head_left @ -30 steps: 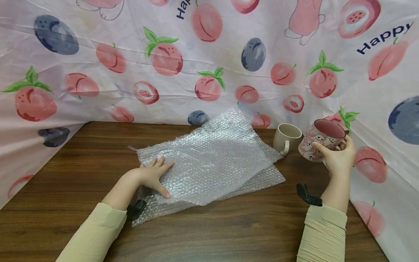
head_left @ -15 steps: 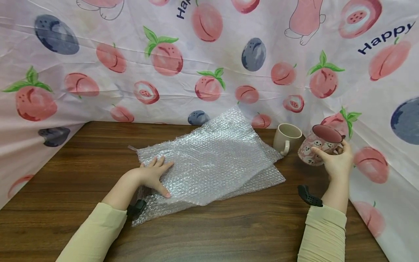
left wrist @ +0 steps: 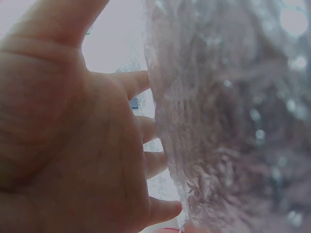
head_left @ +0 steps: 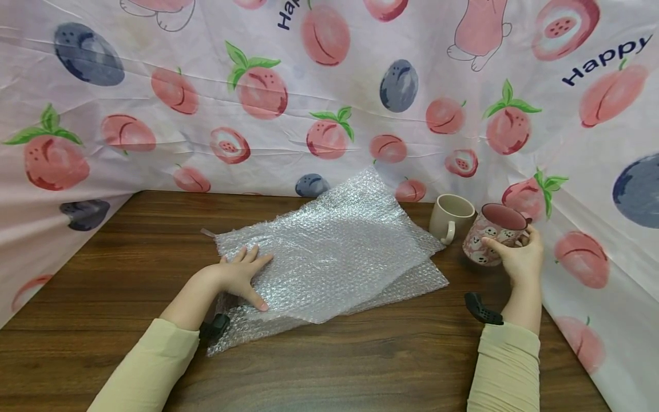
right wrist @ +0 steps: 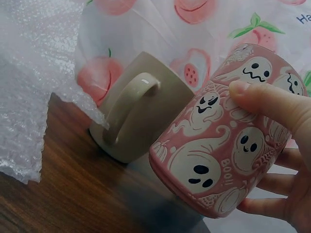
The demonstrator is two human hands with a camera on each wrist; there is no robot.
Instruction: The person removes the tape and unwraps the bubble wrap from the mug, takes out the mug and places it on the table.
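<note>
My right hand [head_left: 524,260] grips a pink mug [head_left: 484,243] printed with white ghosts, thumb on the near side and fingers behind. In the right wrist view the ghost mug [right wrist: 218,145] is tilted, its base seemingly a little above the table. Close to its left stands a beige mug [head_left: 447,214], handle turned toward me. My left hand [head_left: 239,280] rests with spread fingers on the left part of the bubble wrap [head_left: 329,263], which lies in overlapping layers. In the left wrist view, bubble wrap [left wrist: 233,116] hides the fingertips.
The brown wooden table [head_left: 360,366] runs back to a fruit-print cloth [head_left: 206,97] that hangs behind and along both sides. The right side of the cloth comes close to my right hand. One corner of the bubble wrap touches or nearly touches the beige mug.
My right hand has brought the ghost mug down and slightly left, nearer the beige mug, and it stands more upright. The left hand and bubble wrap have not moved.
</note>
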